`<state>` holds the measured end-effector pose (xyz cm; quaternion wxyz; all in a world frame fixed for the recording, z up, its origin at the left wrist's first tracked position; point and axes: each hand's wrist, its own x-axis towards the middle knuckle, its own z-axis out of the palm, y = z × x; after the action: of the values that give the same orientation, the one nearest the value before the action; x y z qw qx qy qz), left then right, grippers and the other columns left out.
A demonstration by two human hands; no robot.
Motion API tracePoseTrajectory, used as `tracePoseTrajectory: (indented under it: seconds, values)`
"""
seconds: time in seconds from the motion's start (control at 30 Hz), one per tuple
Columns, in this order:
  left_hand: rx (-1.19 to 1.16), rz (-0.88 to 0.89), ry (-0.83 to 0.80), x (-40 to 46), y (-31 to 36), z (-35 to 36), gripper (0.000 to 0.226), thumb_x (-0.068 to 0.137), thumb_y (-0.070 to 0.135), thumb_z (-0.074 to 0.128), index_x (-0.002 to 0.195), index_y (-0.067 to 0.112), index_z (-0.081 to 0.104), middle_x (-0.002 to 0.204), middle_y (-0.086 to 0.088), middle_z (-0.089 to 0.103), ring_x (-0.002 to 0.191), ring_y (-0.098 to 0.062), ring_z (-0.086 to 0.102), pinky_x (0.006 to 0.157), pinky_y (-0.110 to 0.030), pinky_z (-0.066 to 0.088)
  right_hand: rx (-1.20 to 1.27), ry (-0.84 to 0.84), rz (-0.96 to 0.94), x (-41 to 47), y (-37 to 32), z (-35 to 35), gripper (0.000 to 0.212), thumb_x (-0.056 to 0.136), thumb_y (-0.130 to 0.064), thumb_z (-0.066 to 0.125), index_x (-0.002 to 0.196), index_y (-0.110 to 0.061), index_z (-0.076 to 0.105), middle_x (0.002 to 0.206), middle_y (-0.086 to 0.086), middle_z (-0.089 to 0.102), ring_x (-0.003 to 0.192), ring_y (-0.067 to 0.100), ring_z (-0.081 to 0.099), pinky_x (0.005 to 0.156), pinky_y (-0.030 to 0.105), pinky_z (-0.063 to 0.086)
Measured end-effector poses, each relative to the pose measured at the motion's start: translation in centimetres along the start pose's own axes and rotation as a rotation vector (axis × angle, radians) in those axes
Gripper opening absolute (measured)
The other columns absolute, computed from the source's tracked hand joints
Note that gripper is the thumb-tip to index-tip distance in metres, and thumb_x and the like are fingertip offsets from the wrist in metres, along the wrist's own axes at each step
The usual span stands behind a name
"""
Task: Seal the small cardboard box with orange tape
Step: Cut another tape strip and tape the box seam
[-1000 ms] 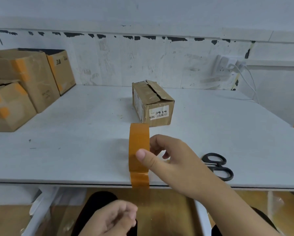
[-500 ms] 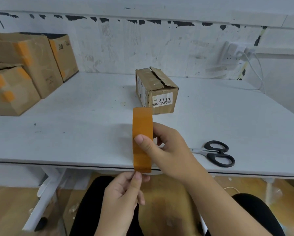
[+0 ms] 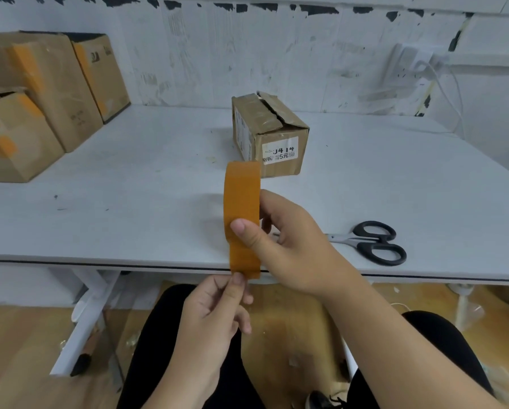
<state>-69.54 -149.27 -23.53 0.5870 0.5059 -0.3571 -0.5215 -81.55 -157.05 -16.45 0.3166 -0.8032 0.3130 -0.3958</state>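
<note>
While the right hand (image 3: 288, 240) grips the orange tape roll (image 3: 242, 202) upright above the table's (image 3: 129, 184) near edge, thumb across its face, the left hand (image 3: 214, 314) pinches its hanging end, and the small cardboard box (image 3: 269, 134) sits unsealed behind

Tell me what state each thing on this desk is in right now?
Small brown cardboard box: upright, top flaps unsealed.
Orange tape roll: held on edge.
Right hand: grips the roll.
Left hand: pinches the tape's loose end.
Black-handled scissors: closed, lying flat.
</note>
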Motion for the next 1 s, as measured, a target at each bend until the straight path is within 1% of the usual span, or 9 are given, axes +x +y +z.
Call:
tracePoseTrajectory:
  seconds: [0.1,0.23,0.3,0.43,0.57,0.7,0.77,0.9,1.0]
  values:
    - [-0.018,0.032,-0.028,-0.9,0.2,-0.1,0.027,0.068,0.047,0.063,0.061,0.021,0.063,0.059,-0.001,0.058,0.038,-0.010,0.047,0.038,-0.014,0.035,-0.026,-0.003,-0.005,0.0,-0.1,0.1,0.032,0.093,-0.039,0.050,0.088,-0.008,0.057,0.077,0.008,0.060,0.070,0.022,0.056,0.065,0.046,0.046]
    - [-0.023,0.049,-0.031,-2.4,0.2,-1.1,0.039,0.075,0.053,0.069,0.057,0.019,0.059,0.050,-0.005,0.050,0.035,-0.009,0.044,0.037,-0.015,0.032,-0.072,-0.007,-0.021,-0.1,-0.2,0.4,0.035,0.092,-0.039,0.050,0.086,-0.005,0.056,0.075,0.010,0.058,0.068,0.024,0.054,0.064,0.047,0.044]
    - [-0.013,0.049,-0.033,-3.0,0.1,-1.7,0.044,0.065,0.060,0.075,0.055,0.020,0.058,0.050,-0.005,0.049,0.034,-0.011,0.045,0.036,-0.016,0.030,-0.092,-0.007,-0.007,0.0,-0.1,0.4,0.033,0.093,-0.038,0.050,0.088,-0.006,0.057,0.078,0.010,0.059,0.071,0.024,0.056,0.066,0.046,0.046]
    - [-0.029,0.035,-0.052,-4.1,0.0,-2.4,0.055,0.049,0.070,0.078,0.056,0.019,0.058,0.051,-0.003,0.051,0.033,-0.012,0.045,0.034,-0.017,0.029,-0.144,0.012,0.044,0.2,0.2,0.6,0.027,0.094,-0.035,0.052,0.095,-0.009,0.060,0.086,0.005,0.063,0.080,0.019,0.060,0.072,0.042,0.049]
    - [-0.001,0.069,-0.016,-4.2,0.1,-2.5,0.041,0.062,0.060,0.073,0.056,0.021,0.059,0.053,-0.001,0.052,0.035,-0.010,0.047,0.035,-0.016,0.030,-0.074,0.021,0.097,0.3,0.1,0.7,0.022,0.094,-0.031,0.055,0.097,-0.010,0.062,0.088,0.006,0.065,0.082,0.018,0.062,0.073,0.036,0.052]
    - [0.032,0.100,-0.040,-3.8,0.5,-2.4,0.033,0.069,0.051,0.063,0.057,0.021,0.059,0.053,-0.005,0.054,0.040,-0.014,0.049,0.039,-0.018,0.032,0.059,0.024,0.151,0.4,0.3,0.4,0.020,0.093,-0.026,0.056,0.092,-0.007,0.063,0.085,0.013,0.065,0.079,0.023,0.062,0.070,0.018,0.053]
    - [0.018,0.110,-0.041,-3.8,0.5,-2.3,0.035,0.069,0.053,0.065,0.057,0.020,0.059,0.055,-0.005,0.057,0.040,-0.015,0.050,0.040,-0.018,0.033,0.083,0.034,0.128,0.3,0.1,0.3,0.018,0.093,-0.028,0.054,0.086,-0.012,0.062,0.079,0.007,0.063,0.074,0.018,0.060,0.064,0.014,0.049]
    - [0.055,0.105,-0.032,-4.2,-0.3,-1.7,0.041,0.067,0.060,0.069,0.054,0.022,0.059,0.046,-0.003,0.052,0.037,-0.011,0.047,0.040,-0.014,0.035,0.136,0.075,0.083,0.3,-0.1,0.3,0.022,0.097,-0.029,0.051,0.092,-0.010,0.061,0.077,0.011,0.058,0.065,0.019,0.053,0.057,0.026,0.045]
    - [0.026,0.074,-0.018,-4.2,-0.8,-1.5,0.037,0.071,0.053,0.067,0.055,0.021,0.058,0.045,-0.001,0.051,0.036,-0.009,0.046,0.039,-0.014,0.035,0.141,0.126,0.023,0.0,-0.2,0.0,0.014,0.096,-0.020,0.053,0.090,-0.012,0.062,0.074,0.000,0.060,0.065,0.007,0.053,0.060,0.019,0.042]
